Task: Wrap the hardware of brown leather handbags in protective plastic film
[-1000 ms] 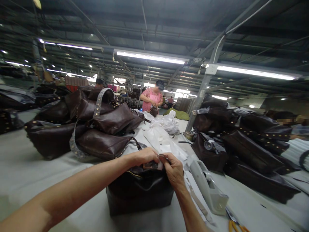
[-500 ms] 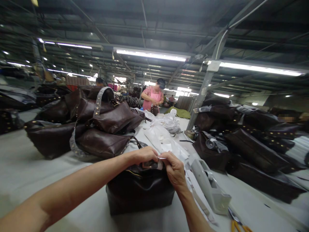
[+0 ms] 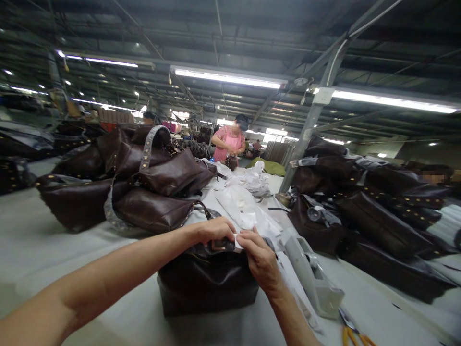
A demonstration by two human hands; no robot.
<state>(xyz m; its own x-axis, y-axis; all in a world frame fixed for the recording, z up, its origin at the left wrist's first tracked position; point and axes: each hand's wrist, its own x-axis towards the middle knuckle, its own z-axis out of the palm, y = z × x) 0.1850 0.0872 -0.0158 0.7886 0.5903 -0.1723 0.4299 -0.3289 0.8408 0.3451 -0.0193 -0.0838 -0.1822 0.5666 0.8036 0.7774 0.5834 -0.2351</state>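
A dark brown leather handbag stands upright on the pale table in front of me. Across its top lies a strap with a square metal buckle, partly covered in clear film. My left hand is closed at the strap, just above the buckle, its fingertips partly hidden. A small white strip sits against the strap between my hands. With fingers bent, my right hand pinches this strip from the right side.
Brown bags are heaped at left and right. Right of my bag stands a grey tape dispenser, with yellow-handled scissors nearer me. Crumpled white wrapping lies ahead. A person in a pink apron works beyond it.
The white strip stuck out flat between my fingertips before; now it lies down against the strap. My right hand's fingers have come over it and press closer to my left hand.
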